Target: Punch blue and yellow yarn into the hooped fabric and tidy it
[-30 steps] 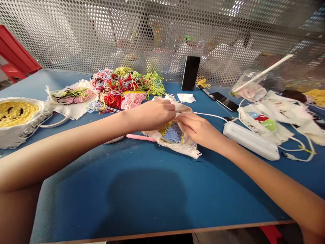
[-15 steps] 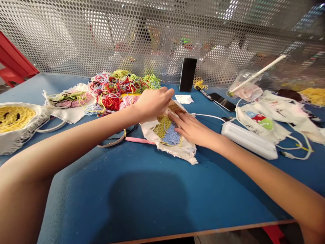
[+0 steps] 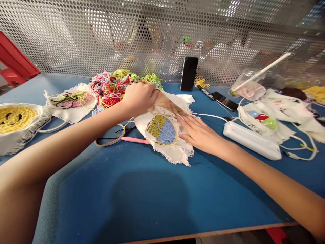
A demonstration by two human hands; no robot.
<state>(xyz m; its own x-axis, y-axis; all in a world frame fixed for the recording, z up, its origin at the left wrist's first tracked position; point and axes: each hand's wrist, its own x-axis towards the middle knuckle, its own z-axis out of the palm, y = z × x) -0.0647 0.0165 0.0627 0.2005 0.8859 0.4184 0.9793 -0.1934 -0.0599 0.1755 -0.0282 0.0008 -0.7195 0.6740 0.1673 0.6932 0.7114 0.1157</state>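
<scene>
A white frayed cloth lies on the blue table, bearing a round patch of olive and blue yarn loops. My left hand is closed on the cloth's far left edge and lifts it a little. My right hand lies spread on the cloth's right side, fingers apart. A pink pen-like tool is left of the cloth, its right end under or against it. Beside it sits a round hoop with a dark item in it.
Behind my left hand is a heap of mixed yarn. A phone stands against the perforated metal screen; another phone lies flat. To the right are a white power strip and a plastic cup. Yellow yarn work is far left.
My left hand has moved left and pulled the cloth's far edge that way, uncovering the round patch. My right hand has slid slightly right, off the patch.
</scene>
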